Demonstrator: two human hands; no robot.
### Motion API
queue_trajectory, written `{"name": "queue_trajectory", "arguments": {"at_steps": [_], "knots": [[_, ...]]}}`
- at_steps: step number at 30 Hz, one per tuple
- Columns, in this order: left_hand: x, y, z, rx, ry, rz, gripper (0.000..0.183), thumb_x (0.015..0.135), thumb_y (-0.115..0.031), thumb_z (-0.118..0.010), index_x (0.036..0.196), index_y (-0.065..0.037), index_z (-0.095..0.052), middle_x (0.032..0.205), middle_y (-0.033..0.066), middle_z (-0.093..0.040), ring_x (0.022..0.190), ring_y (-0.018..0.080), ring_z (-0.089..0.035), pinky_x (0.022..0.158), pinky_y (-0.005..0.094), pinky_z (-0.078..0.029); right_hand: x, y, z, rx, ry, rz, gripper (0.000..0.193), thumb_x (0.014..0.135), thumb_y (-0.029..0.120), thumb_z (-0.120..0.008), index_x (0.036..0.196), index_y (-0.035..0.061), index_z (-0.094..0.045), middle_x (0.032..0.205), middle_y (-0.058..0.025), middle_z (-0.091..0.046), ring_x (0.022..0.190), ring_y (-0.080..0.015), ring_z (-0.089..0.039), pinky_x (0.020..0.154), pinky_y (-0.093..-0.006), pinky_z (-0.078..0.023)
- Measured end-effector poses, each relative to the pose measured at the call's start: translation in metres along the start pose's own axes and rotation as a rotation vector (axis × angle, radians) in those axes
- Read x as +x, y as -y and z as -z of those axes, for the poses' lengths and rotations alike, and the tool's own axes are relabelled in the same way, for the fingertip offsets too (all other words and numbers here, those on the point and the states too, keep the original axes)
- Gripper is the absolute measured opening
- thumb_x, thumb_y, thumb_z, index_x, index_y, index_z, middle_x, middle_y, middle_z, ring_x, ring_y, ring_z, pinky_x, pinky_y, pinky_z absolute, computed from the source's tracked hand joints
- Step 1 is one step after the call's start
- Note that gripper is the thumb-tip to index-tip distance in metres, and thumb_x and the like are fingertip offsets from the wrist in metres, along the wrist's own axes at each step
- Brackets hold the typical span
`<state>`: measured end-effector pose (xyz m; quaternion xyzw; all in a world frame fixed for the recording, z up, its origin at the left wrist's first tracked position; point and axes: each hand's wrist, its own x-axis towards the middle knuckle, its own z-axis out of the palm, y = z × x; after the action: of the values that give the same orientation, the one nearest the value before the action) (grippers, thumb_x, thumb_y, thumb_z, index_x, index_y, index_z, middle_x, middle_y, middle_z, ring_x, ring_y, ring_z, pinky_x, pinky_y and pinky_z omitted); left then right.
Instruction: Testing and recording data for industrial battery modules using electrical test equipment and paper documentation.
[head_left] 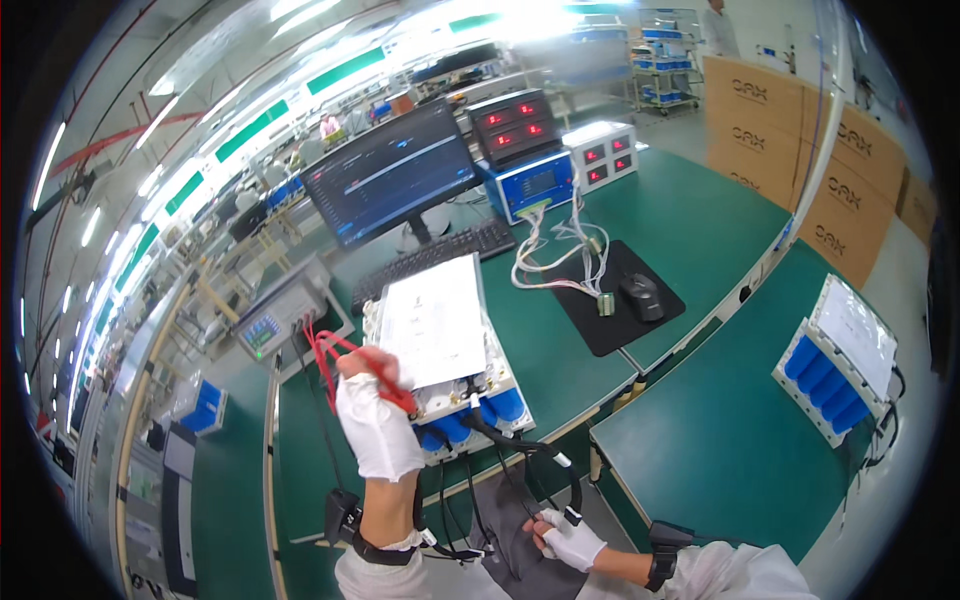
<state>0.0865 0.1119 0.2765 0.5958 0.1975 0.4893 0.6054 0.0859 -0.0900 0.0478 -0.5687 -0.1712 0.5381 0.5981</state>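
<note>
1. Starting at the left, we noted a grey bench meter (283, 318) with a lit display, from which thin red leads (325, 352) rose to the hand.
2. Our left hand (375, 425), in a white fabric glove, had its fingers clamped on a red probe (392, 388) pressed at the near left corner of the battery pack (445, 365).
3. The battery pack lay on the green bench mat (690, 225) just in front of us: a white plastic frame, a flat paper sheet on top, blue cylindrical cells showing along its near edge.
4. Our right hand (570, 540), also gloved, had its fingers closed around black cables (520, 450) drooping from the pack's near edge.
5. We judged that a slip of the probe tip could bridge neighbouring terminals, and that a tug on the stiff cables could drag the pack toward the bench edge.
6. Farther right lay a black mouse (642, 296) on a dark pad, then a second, similar pack (840, 360) on another bench.
</note>
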Motion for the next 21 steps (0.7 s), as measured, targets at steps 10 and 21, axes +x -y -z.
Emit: {"name": "queue_trajectory", "arguments": {"at_steps": [10, 21], "knots": [[-0.003, 0.011, -0.033, -0.266, 0.114, -0.166, 0.041, 0.101, -0.043, -0.037, 0.083, -0.008, -0.044, 0.069, 0.0025, -0.042, 0.062, 0.014, -0.041, 0.059, 0.027, -0.037, 0.002, -0.001, 0.006, -0.168, -0.02, 0.07, 0.031, 0.097, 0.025, -0.042, 0.103, -0.0017, -0.058, 0.069, -0.0029, -0.055, 0.061, -0.0119, -0.053, 0.057, -0.0274, -0.044], [-0.026, 0.009, 0.013, 0.548, -0.026, -0.384, 0.05, 0.101, -0.041, -0.037, 0.123, 0.002, -0.051, 0.107, 0.0119, -0.059, 0.101, 0.0198, -0.055, 0.092, 0.032, -0.041, 0.001, -0.007, 0.005, 0.002, 0.074, -0.054, 0.029, 0.098, 0.025, -0.042, 0.099, 0.0023, -0.059, 0.072, -0.0028, -0.057, 0.063, -0.0107, -0.053, 0.056, -0.0242, -0.042]]}}
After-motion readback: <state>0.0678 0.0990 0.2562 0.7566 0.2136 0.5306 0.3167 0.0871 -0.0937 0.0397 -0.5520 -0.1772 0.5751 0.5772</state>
